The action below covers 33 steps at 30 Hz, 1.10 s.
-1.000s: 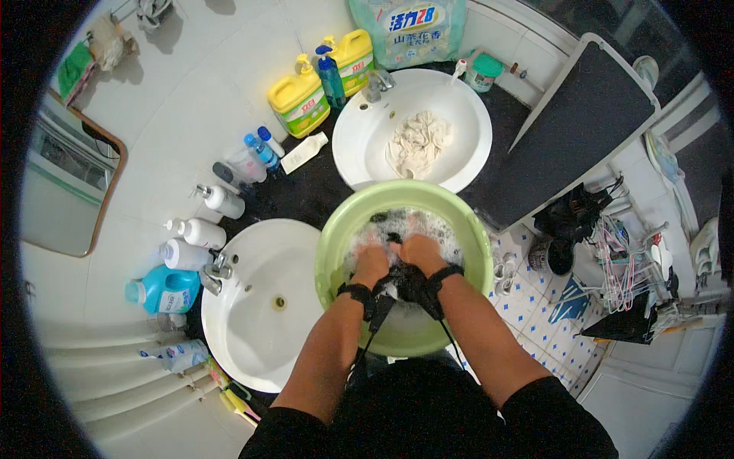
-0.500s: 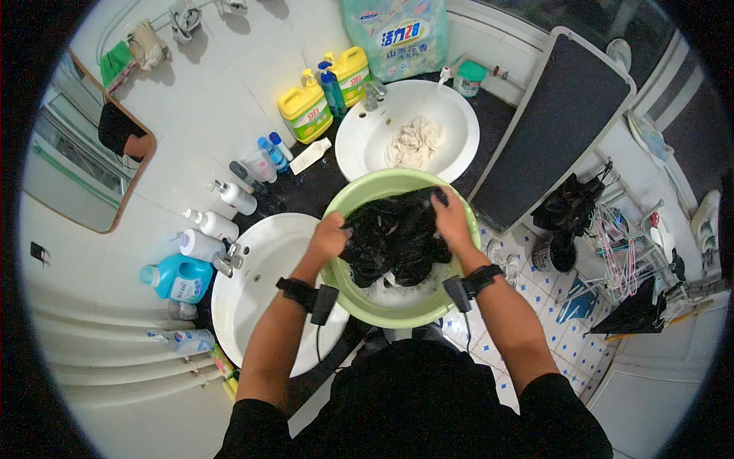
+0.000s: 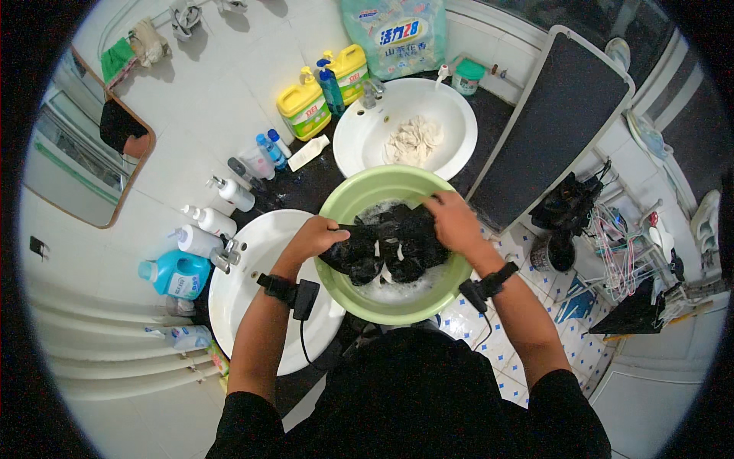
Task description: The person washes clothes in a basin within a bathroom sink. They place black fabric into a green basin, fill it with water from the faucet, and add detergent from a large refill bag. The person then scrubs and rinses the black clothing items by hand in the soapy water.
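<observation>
A light green plastic basin [image 3: 348,200] holds soapy water and a wet black garment [image 3: 390,245]. My left hand [image 3: 315,239] grips the garment's left side at the basin's rim. My right hand [image 3: 453,220] grips its upper right part. The cloth is bunched between both hands, just above the foam. Each wrist carries a black strap with a small device.
A white sink [image 3: 252,321] lies left of the basin. A second white sink [image 3: 451,115] behind it holds a pale cloth [image 3: 413,141]. Yellow detergent jugs [image 3: 304,111], small bottles [image 3: 229,193] and a blue jug [image 3: 174,274] line the dark counter. A dark board [image 3: 554,122] leans at right.
My hands have moved apart from the basin's near side, lifted the black garment out of the foam and now hold it bunched lower across the basin.
</observation>
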Tool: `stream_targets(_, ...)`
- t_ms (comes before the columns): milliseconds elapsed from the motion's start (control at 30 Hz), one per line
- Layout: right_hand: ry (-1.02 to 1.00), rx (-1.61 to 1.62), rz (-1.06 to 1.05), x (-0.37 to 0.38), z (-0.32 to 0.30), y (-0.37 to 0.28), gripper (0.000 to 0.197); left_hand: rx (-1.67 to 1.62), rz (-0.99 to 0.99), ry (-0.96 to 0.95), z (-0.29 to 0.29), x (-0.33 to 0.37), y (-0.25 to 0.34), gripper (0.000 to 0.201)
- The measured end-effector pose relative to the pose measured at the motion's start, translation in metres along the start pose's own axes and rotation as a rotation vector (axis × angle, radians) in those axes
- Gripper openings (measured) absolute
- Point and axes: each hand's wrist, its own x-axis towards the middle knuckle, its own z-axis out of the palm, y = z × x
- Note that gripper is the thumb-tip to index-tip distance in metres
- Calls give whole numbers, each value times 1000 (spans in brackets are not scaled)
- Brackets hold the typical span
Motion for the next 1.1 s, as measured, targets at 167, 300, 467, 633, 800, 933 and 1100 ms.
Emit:
stream_targets(167,-138,-419,-461,9,38,-11,46,309,56,-52,8,20,5,30)
stream_targets(300,-432,-383,-413,27,53,-9,42,577,442,-109,10,21,-22,27)
stream_targets(467,-535,-265,-427,46,54,-3,37,577,132,-4,33,17,-14,15)
stream_targets(633,-412,-286,-363,50,70,10,45,728,-13,-111,43,26,14,16)
stream_targets(800,-369,-406,-400,54,66,8,49,989,-74,-197,64,34,31,23)
stream_targets(933,-552,-353,-406,60,63,10,50,802,-172,-279,78,48,36,39)
stream_targets(1100,-664,-328,-255,50,71,-1,47,333,-35,-122,117,57,-38,48)
